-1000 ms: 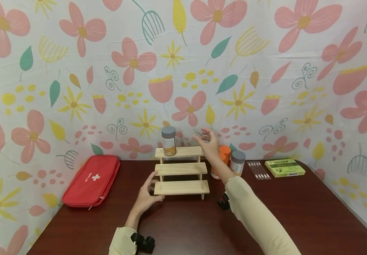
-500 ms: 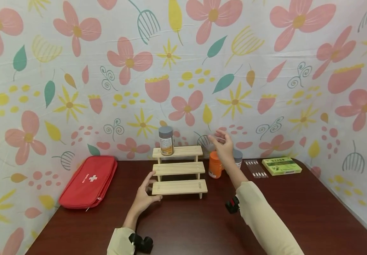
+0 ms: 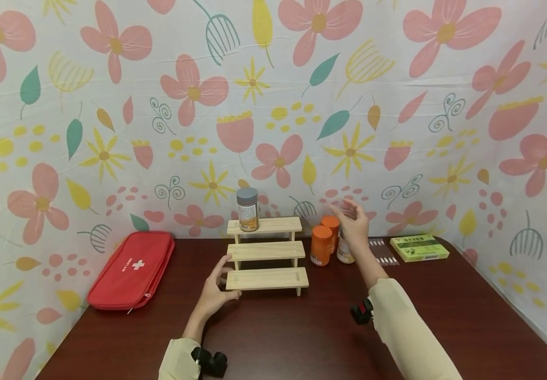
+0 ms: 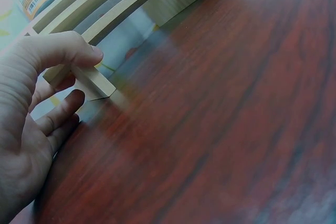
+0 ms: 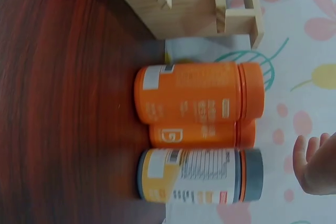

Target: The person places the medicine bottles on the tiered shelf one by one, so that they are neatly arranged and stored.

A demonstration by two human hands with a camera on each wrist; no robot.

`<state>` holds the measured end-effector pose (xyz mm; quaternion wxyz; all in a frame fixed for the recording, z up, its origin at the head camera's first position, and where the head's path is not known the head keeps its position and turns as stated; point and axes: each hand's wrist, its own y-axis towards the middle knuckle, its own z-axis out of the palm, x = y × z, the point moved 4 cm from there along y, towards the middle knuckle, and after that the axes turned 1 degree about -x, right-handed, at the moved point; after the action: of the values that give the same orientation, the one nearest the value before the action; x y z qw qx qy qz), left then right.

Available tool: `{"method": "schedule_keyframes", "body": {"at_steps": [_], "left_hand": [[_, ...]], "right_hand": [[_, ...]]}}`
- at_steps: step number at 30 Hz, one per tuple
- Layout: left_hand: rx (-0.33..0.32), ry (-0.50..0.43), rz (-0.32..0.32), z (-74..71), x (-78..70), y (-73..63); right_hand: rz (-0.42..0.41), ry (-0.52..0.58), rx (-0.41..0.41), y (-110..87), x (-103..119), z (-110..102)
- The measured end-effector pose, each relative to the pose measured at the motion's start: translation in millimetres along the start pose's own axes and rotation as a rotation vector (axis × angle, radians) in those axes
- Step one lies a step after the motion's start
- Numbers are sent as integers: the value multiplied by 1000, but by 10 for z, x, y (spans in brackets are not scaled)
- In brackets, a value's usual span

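Observation:
A three-step wooden display stand [image 3: 267,278] stands at the middle of the table. My left hand [image 3: 212,296] grips its left end. In the left wrist view the thumb [image 4: 79,51] lies at the lowest step's end, with the other fingers by the leg. A grey-lidded bottle [image 3: 248,211] stands upright on the top step. My right hand [image 3: 356,227] holds nothing, its fingers loosely bent above a second grey-lidded bottle [image 5: 205,176], apart from the lid. In the head view that hand hides this bottle's upper part. Two orange bottles [image 3: 320,246] stand beside it.
A red first aid pouch [image 3: 133,269] lies on the left of the table. On the right are a pack of cotton swabs [image 3: 383,252] and a green-yellow box [image 3: 419,248]. A floral sheet [image 3: 273,105] hangs behind the table.
My right hand has moved right, from near the stand, past the orange bottles to above the grey-lidded bottle. My left hand stays on the stand. The head view has shifted slightly.

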<state>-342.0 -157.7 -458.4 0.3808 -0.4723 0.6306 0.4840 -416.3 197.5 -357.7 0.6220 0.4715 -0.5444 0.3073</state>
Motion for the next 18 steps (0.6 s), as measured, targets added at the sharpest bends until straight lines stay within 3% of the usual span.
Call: {"method": "schedule_keyframes", "body": {"at_steps": [8, 18], "left_hand": [[-11, -1, 4, 12, -7, -19], [-5, -2, 0, 0, -8, -8]], "right_hand": [[-22, -63, 0, 49, -146, -215], [-4, -66, -9, 71, -236, -368]]}}
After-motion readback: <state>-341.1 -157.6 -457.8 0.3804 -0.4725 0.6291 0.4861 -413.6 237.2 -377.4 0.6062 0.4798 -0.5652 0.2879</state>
